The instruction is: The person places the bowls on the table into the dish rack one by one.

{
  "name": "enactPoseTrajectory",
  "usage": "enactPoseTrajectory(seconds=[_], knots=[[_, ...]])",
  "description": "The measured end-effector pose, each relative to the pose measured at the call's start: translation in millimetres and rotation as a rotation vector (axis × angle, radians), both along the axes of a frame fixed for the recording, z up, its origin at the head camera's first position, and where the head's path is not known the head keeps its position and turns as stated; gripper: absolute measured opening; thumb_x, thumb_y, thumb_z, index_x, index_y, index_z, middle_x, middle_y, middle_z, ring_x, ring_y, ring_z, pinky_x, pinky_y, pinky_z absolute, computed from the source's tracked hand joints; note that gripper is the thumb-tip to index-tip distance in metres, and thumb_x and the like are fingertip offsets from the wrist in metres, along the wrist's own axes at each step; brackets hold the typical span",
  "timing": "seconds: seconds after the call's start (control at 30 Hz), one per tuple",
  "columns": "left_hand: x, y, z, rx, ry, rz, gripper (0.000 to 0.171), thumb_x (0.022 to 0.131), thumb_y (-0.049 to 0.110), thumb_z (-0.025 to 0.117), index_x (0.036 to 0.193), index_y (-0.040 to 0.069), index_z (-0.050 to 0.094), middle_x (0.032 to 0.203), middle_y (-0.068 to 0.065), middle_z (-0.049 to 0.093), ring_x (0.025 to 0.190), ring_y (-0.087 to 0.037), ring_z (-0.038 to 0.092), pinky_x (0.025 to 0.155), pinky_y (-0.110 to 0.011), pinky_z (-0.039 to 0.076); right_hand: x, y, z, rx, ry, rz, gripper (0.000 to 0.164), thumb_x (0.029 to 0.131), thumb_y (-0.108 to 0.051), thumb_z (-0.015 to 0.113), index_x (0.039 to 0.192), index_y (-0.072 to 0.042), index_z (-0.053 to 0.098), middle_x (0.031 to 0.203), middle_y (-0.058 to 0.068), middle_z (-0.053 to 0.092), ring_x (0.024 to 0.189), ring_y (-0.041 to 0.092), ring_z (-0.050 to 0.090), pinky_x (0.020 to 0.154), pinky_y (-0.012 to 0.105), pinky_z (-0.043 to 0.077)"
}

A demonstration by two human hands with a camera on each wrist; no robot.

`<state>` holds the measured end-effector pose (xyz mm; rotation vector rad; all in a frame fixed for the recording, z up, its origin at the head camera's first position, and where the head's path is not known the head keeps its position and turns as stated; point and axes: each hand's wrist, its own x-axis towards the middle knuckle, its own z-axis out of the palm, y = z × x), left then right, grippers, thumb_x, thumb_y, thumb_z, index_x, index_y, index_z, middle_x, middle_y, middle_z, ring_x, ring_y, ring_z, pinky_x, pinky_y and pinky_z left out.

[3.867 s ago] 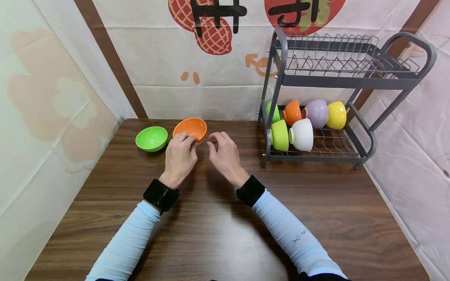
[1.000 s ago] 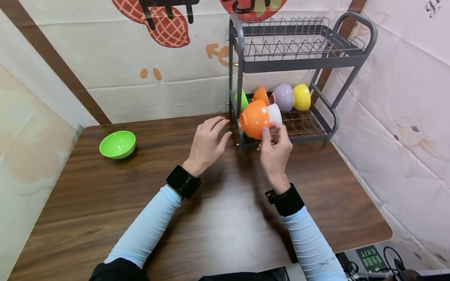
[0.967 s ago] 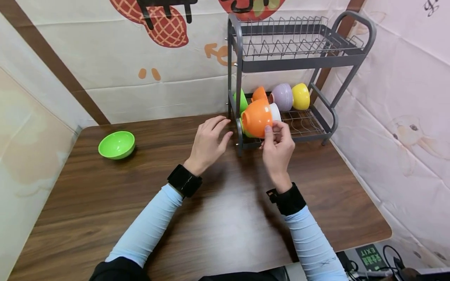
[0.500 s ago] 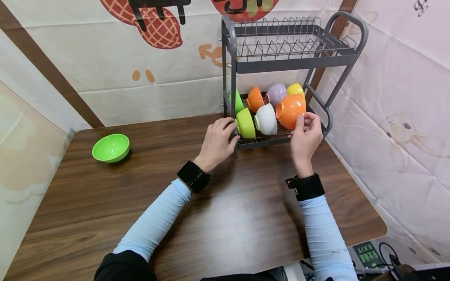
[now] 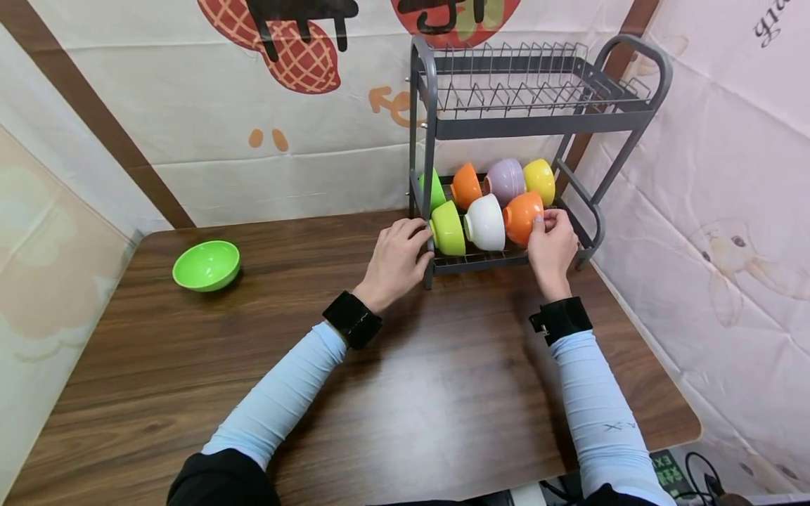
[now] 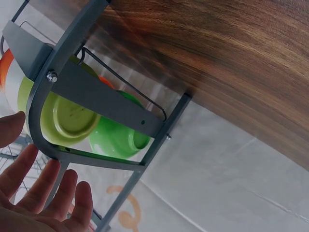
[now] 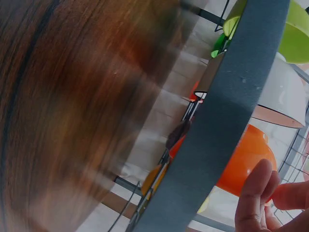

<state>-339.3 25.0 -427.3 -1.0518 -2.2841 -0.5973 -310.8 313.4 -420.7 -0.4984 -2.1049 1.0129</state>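
My right hand (image 5: 552, 246) pinches the rim of an orange bowl (image 5: 521, 216), tipped on its side at the front of the dish rack's lower tier. The right wrist view shows thumb and fingers at the edge of this orange bowl (image 7: 248, 157), behind the rack's front bar. Just left of it stands a white bowl (image 5: 486, 223), then a lime green bowl (image 5: 448, 230). My left hand (image 5: 397, 263) is at the left front post of the dish rack (image 5: 538, 125), fingers extended beside the frame (image 6: 35, 111) in the left wrist view.
Behind the front row sit green (image 5: 436, 190), orange (image 5: 466, 186), purple (image 5: 506, 180) and yellow (image 5: 540, 180) bowls. Another green bowl (image 5: 207, 266) rests upright at the back left of the wooden table (image 5: 304, 281). Fabric walls (image 5: 342, 183) enclose the table behind and at both sides.
The orange bowl went from the table's back to the rack in my right hand, then rightward and down beside the white bowl. My left hand moved over to the rack's left post.
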Motion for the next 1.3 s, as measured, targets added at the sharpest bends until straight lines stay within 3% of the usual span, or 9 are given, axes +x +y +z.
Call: enactPoseTrajectory(seconds=[0.6, 0.83, 1.3], knots=[[2.1, -3, -4.3, -0.022, 0.015, 0.013, 0.035, 0.086, 0.016, 0.069, 0.119, 0.009, 0.064, 0.125, -0.008, 0.053, 0.118, -0.027, 0.045, 0.091, -0.046, 0.037, -5.9, -1, -10.9, 0.079, -0.022, 0.04, 0.023, 0.095, -0.025, 0.056, 0.106, -0.005, 0.061, 0.085, 0.008, 0.06, 0.081, 0.025, 0.054, 0.078, 0.04, 0.037], [1.4, -2, -3.7, -0.025, 0.021, 0.019, 0.036, 0.085, 0.017, 0.07, 0.12, 0.009, 0.063, 0.126, -0.009, 0.053, 0.118, -0.027, 0.044, 0.091, -0.046, 0.037, -3.0, -4, -9.3, 0.094, -0.075, 0.009, 0.027, 0.095, -0.031, 0.055, 0.109, -0.009, 0.06, 0.091, 0.006, 0.058, 0.084, 0.024, 0.053, 0.073, 0.039, 0.04], [3.5, -4, 0.2, -0.052, 0.034, 0.045, 0.039, 0.086, 0.021, 0.068, 0.123, 0.011, 0.061, 0.125, -0.008, 0.053, 0.119, -0.026, 0.045, 0.091, -0.046, 0.038, 1.5, -8, -10.2, 0.122, -0.071, -0.015, 0.032, 0.093, -0.032, 0.055, 0.117, -0.011, 0.056, 0.105, 0.01, 0.056, 0.093, 0.027, 0.053, 0.076, 0.041, 0.042]])
